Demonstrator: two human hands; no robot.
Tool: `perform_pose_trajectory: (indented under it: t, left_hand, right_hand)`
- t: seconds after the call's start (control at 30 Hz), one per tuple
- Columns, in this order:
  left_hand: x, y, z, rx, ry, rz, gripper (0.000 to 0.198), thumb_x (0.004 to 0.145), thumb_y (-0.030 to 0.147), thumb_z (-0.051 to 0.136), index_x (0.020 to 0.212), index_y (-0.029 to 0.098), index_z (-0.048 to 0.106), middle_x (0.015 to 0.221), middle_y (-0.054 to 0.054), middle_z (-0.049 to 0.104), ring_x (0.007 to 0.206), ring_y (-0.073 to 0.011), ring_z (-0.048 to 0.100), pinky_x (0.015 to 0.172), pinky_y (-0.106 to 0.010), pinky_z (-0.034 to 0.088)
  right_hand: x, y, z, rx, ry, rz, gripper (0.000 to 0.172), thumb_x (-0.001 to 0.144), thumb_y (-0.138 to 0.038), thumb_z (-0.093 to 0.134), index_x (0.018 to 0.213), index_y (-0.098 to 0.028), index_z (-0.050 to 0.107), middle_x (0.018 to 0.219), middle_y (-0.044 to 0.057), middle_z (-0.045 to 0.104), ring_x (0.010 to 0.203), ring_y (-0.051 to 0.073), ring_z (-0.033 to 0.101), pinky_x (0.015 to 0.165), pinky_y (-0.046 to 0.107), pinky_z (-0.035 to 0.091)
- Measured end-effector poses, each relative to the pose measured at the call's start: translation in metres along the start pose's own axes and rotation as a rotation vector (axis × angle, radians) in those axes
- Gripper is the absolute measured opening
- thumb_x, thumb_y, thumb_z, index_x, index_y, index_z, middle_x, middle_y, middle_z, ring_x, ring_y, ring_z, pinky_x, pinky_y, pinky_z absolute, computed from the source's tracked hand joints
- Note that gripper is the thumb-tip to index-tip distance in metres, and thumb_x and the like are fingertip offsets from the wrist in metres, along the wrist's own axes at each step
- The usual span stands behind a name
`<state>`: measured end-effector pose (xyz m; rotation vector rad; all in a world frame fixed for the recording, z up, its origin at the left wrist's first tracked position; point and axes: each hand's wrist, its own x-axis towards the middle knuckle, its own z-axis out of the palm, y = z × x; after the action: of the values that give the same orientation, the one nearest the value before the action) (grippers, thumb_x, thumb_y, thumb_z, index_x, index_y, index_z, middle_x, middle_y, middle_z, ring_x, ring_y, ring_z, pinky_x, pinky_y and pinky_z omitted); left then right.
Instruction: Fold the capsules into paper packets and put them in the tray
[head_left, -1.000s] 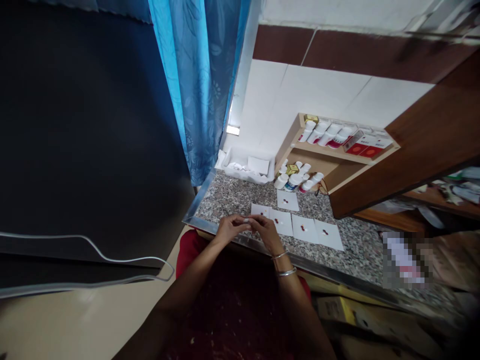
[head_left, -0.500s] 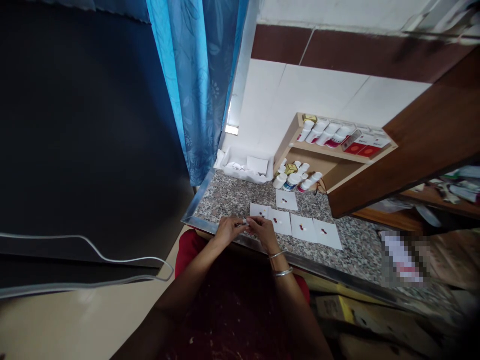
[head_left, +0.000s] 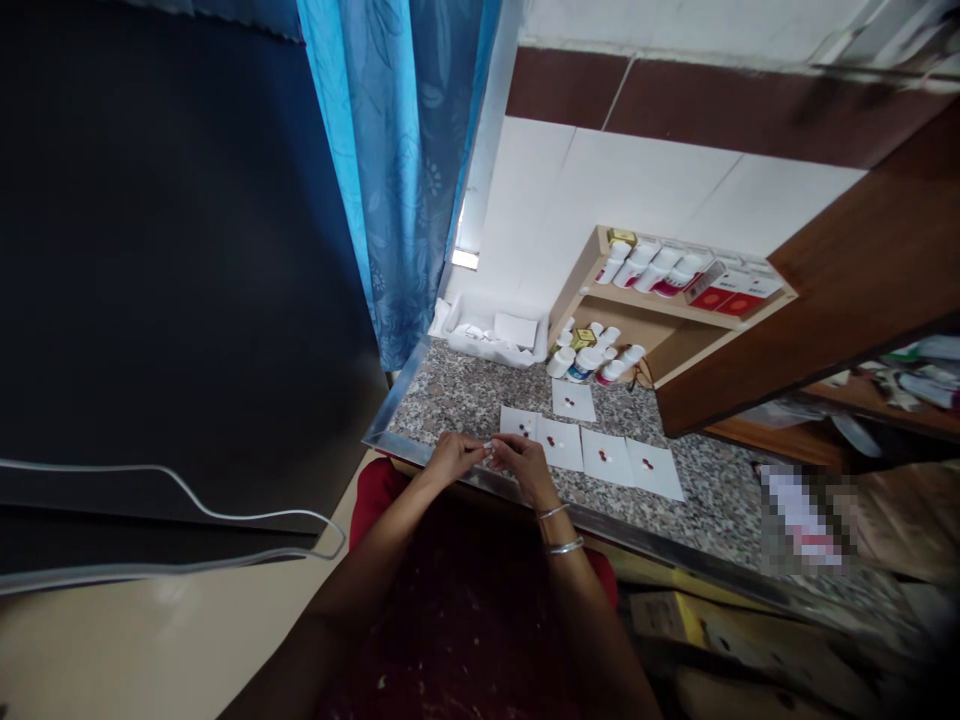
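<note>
My left hand [head_left: 452, 459] and my right hand [head_left: 527, 466] meet over the near edge of the speckled counter, fingertips pinched together. Between them is a small white folded piece of paper [head_left: 488, 447], mostly hidden by the fingers. Several white paper squares lie flat just beyond and to the right, each bearing small dark red and white pills. One paper square [head_left: 514, 416] is partly behind my right hand, with another paper square [head_left: 556, 457] beside it. Farther back lies a separate paper square [head_left: 583, 409]. Two silver bangles [head_left: 566, 547] circle my right wrist.
White bottles [head_left: 587, 361] stand before a small wooden shelf [head_left: 701, 312] holding more bottles and red-white boxes. Left of it is a white plastic tray [head_left: 491, 350] with papers. A blue curtain [head_left: 409, 180] hangs at the left; a wooden cabinet [head_left: 832, 270] borders the right.
My fingers have shifted slightly around the small folded paper, which now shows a little differently between the fingertips. The pills and paper squares on the counter have stayed in place.
</note>
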<state>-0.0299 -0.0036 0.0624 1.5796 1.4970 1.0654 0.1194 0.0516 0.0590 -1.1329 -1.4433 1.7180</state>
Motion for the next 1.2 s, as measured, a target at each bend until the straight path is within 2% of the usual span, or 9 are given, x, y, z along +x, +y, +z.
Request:
perform_pose_trajectory:
  t: [0.13, 0.27, 0.43, 0.57, 0.67, 0.77, 0.87, 1.03, 1.2]
  left_hand:
    - [0.001, 0.003, -0.002, 0.036, 0.008, 0.023, 0.037, 0.077, 0.037, 0.049, 0.048, 0.014, 0.057, 0.044, 0.004, 0.041, 0.045, -0.007, 0.033, 0.047, -0.019, 0.02]
    - [0.002, 0.006, 0.0, 0.122, 0.041, 0.049, 0.028, 0.076, 0.029, 0.05, 0.052, 0.016, 0.059, 0.045, 0.002, 0.045, 0.046, -0.0085, 0.038, 0.05, -0.019, 0.027]
    - [0.0, 0.006, 0.013, 0.263, 0.13, 0.071, 0.014, 0.077, 0.021, 0.051, 0.068, 0.018, 0.061, 0.065, -0.003, 0.057, 0.064, -0.0142, 0.051, 0.065, -0.022, 0.039]
    - [-0.002, 0.004, 0.021, 0.371, 0.179, 0.089, 0.013, 0.079, 0.019, 0.049, 0.073, 0.017, 0.06, 0.071, -0.006, 0.059, 0.073, -0.0175, 0.054, 0.073, -0.028, 0.042]
    - [-0.004, 0.002, 0.02, 0.347, 0.208, 0.165, 0.015, 0.081, 0.02, 0.047, 0.084, 0.017, 0.061, 0.079, -0.008, 0.061, 0.079, -0.0182, 0.056, 0.076, -0.031, 0.043]
    - [-0.005, 0.001, 0.015, 0.249, 0.193, 0.266, 0.02, 0.083, 0.022, 0.046, 0.094, 0.019, 0.062, 0.091, -0.009, 0.063, 0.085, -0.0175, 0.056, 0.078, -0.031, 0.044]
    - [-0.003, 0.0, 0.01, 0.165, 0.149, 0.31, 0.023, 0.083, 0.023, 0.044, 0.096, 0.02, 0.064, 0.095, -0.009, 0.063, 0.087, -0.0164, 0.057, 0.08, -0.031, 0.044]
    - [0.002, 0.003, 0.004, 0.109, 0.126, 0.27, 0.024, 0.083, 0.024, 0.044, 0.09, 0.02, 0.067, 0.092, -0.008, 0.063, 0.086, -0.0165, 0.057, 0.08, -0.03, 0.043]
    - [0.007, 0.008, -0.002, 0.133, 0.061, 0.249, 0.018, 0.081, 0.025, 0.05, 0.084, 0.021, 0.067, 0.089, -0.006, 0.064, 0.086, -0.0163, 0.057, 0.081, -0.029, 0.042]
  right_hand:
    - [0.0, 0.0, -0.001, -0.009, -0.015, -0.007, 0.04, 0.063, -0.046, 0.067, 0.088, -0.015, 0.064, 0.056, 0.002, 0.063, 0.049, 0.015, 0.057, 0.05, 0.029, 0.049]
    - [0.0, 0.003, -0.002, -0.026, -0.021, -0.016, 0.042, 0.062, -0.046, 0.067, 0.09, -0.015, 0.063, 0.057, 0.002, 0.064, 0.051, 0.016, 0.058, 0.052, 0.031, 0.05]
    - [0.002, 0.005, 0.002, -0.088, 0.024, -0.073, 0.035, 0.062, -0.04, 0.065, 0.088, -0.016, 0.062, 0.055, -0.001, 0.06, 0.051, 0.014, 0.055, 0.05, 0.028, 0.047]
    - [0.002, 0.004, 0.008, -0.155, 0.09, -0.113, 0.022, 0.064, -0.034, 0.061, 0.078, -0.017, 0.061, 0.052, -0.003, 0.056, 0.048, 0.012, 0.052, 0.046, 0.023, 0.043]
    - [0.001, 0.003, 0.011, -0.199, 0.127, -0.147, 0.019, 0.066, -0.034, 0.057, 0.072, -0.016, 0.062, 0.053, -0.002, 0.057, 0.051, 0.012, 0.051, 0.048, 0.023, 0.042]
    - [-0.001, 0.002, 0.011, -0.206, 0.139, -0.158, 0.021, 0.067, -0.034, 0.056, 0.074, -0.016, 0.064, 0.054, -0.001, 0.058, 0.053, 0.013, 0.052, 0.051, 0.024, 0.043]
    - [-0.002, 0.002, 0.01, -0.164, 0.154, -0.147, 0.022, 0.067, -0.034, 0.056, 0.077, -0.016, 0.064, 0.055, 0.0, 0.06, 0.054, 0.014, 0.054, 0.053, 0.025, 0.044]
    - [-0.003, 0.005, 0.009, -0.118, 0.148, -0.138, 0.023, 0.067, -0.034, 0.057, 0.081, -0.017, 0.064, 0.06, 0.0, 0.062, 0.056, 0.014, 0.055, 0.056, 0.026, 0.044]
    - [-0.004, 0.008, 0.008, -0.192, 0.152, -0.175, 0.027, 0.068, -0.034, 0.056, 0.086, -0.017, 0.065, 0.062, -0.001, 0.062, 0.056, 0.013, 0.054, 0.056, 0.026, 0.042]
